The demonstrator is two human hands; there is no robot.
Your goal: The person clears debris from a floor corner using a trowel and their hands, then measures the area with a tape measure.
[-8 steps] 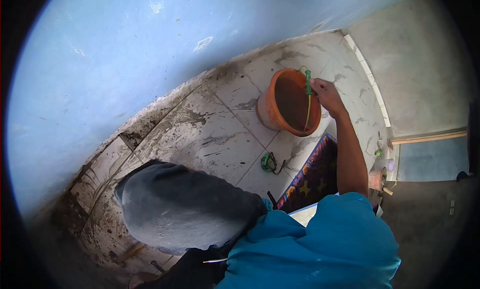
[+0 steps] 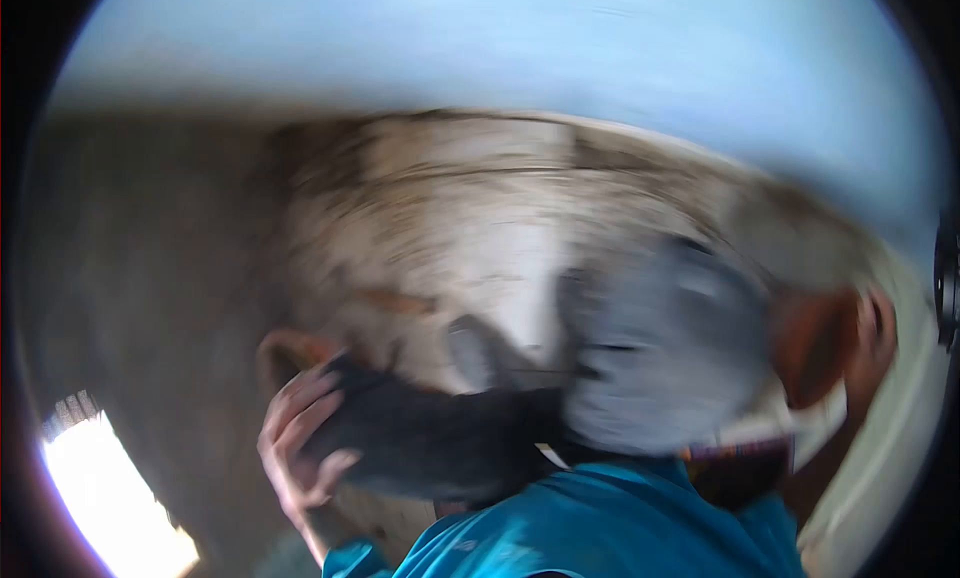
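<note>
My left hand rests on the dark trouser leg at the knee, fingers spread and holding nothing. At the right edge, my right hand is at the rim of the orange bucket. Motion smears its fingers, and no green-handled tool can be made out there. The grey, dusty knee stands between my hands, just left of the bucket.
Smeared, dirty floor tiles run below the blue wall. A second orange, round container is behind my left hand. Part of a patterned mat lies below the bucket. Bright light shows at lower left.
The view has swung left, so the bucket and my right hand now appear at the right edge. My left hand has come into view on the knee. The green-handled tool is no longer discernible.
</note>
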